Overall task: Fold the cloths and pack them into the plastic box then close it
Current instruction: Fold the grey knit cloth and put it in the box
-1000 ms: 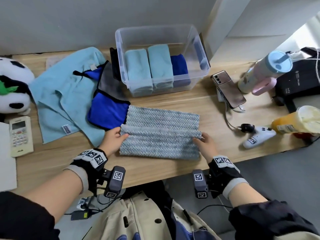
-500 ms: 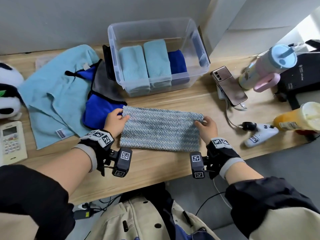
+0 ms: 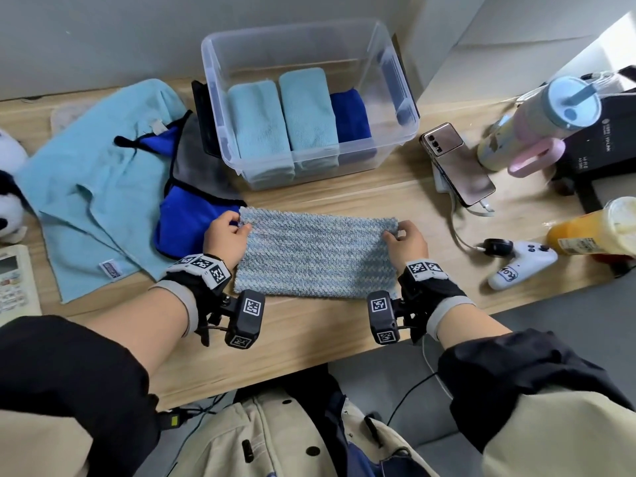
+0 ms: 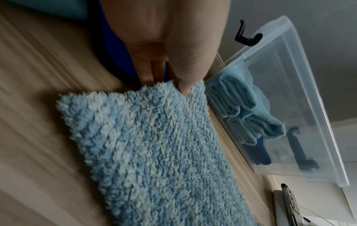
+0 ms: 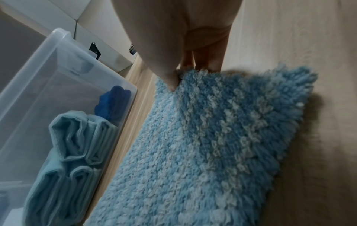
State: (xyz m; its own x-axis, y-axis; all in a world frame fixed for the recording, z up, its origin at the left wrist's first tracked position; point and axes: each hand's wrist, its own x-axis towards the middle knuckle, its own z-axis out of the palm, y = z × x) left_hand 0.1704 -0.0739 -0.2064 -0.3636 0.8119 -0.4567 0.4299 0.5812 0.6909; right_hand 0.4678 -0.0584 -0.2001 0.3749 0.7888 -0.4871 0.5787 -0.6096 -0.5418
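Note:
A fluffy blue-and-white cloth lies folded in half on the wooden table, just in front of the clear plastic box. My left hand pinches its far left corner between thumb and fingers. At the far right corner my right hand pinches it the same way. The fluffy cloth fills both wrist views. Inside the box stand two folded light blue cloths and a dark blue one. The box has no lid on it.
Left of the box lie a light blue cloth, a dark blue cloth and a grey one. To the right are a phone, a tumbler, a white game controller and an orange drink. A remote sits far left.
Both hands carried the near edge of the fluffy cloth away from me onto its far edge, folding it in half. They now hold the far corners.

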